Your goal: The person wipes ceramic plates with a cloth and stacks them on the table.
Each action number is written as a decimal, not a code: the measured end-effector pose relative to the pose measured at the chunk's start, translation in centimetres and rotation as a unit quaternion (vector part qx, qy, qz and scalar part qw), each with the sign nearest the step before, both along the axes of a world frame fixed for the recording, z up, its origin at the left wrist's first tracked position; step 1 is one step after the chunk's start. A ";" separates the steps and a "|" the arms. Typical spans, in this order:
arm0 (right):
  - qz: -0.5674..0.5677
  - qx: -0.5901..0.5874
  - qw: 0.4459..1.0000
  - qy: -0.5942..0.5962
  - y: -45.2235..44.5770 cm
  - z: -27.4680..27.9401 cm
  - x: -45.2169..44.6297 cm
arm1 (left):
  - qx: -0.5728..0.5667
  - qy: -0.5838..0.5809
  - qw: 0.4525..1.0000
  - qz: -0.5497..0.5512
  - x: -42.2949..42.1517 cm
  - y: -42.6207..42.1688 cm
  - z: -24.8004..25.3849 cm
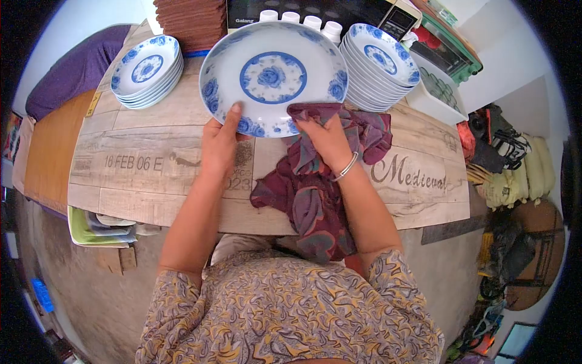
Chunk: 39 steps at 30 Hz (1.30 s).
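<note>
A white plate (267, 112) with blue roses is held up, tilted toward me, above the table. My left hand (221, 139) grips its lower left edge, thumb on the face and fingers underneath. At the lower right edge, my right hand (327, 136) pinches the rim through a maroon patterned cloth (309, 206), which hangs down past the table's front edge. To the left stands a short stack of matching plates (145, 71). Behind the right hand is a taller stack of the same plates (379, 67).
The wood-look table (139, 145) has a curved outline. At its back are a brown folded stack (191, 24), white-capped containers (291, 17) and a microwave (242, 12). On the right sits a white bin (439, 94) near a green oven (451, 45). A green-rimmed tub (97, 233) is below left.
</note>
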State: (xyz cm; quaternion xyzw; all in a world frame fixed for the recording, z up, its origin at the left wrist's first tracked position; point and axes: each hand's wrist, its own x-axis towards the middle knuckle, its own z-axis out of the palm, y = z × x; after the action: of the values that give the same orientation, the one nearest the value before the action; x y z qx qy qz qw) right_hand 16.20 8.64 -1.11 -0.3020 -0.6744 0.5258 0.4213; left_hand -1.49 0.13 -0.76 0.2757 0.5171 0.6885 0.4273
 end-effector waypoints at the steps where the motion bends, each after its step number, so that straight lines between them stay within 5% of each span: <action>1: 0.001 -0.011 1.000 -0.001 -0.4 0.2 -0.3 | 0.007 -0.009 1.000 -0.006 0.0 0.0 0.0; 3: -0.018 -0.047 0.999 0.011 -1.4 -0.4 -1.2 | -0.017 -0.048 0.999 -0.013 0.9 -0.2 0.7; 7: 0.001 0.103 0.989 -0.104 -1.4 -0.4 -0.3 | 0.001 -0.150 0.987 -0.054 1.8 -0.2 0.7; 10: -0.026 -0.044 0.999 -0.018 -0.6 -0.1 -0.2 | -0.021 -0.117 0.987 -0.110 1.1 -0.2 0.3; 18: -0.038 0.070 0.990 -0.119 0.2 2.7 1.9 | -0.043 -0.005 0.999 -0.026 -0.9 0.0 0.7; 24: -0.063 0.154 0.985 -0.046 0.7 2.2 1.5 | -0.066 0.008 0.996 -0.060 -0.5 -0.2 1.2; 31: -0.039 0.005 0.999 -0.018 -0.5 0.9 0.1 | -0.050 -0.063 0.995 -0.059 0.4 0.1 0.0; 35: 0.050 0.037 0.995 -0.079 -2.2 1.2 -0.9 | -0.001 -0.124 0.991 -0.047 0.7 0.2 -0.1; 39: 0.046 -0.011 0.999 -0.006 -1.9 0.3 -1.3 | -0.002 -0.165 0.982 -0.093 0.6 0.3 0.0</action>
State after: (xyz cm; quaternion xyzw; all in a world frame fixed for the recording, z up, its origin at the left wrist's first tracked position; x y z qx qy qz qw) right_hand 14.92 6.74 -0.78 -0.2782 -0.6842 0.5502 0.3896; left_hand -0.90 0.44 -0.77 0.2040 0.4134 0.6807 0.5694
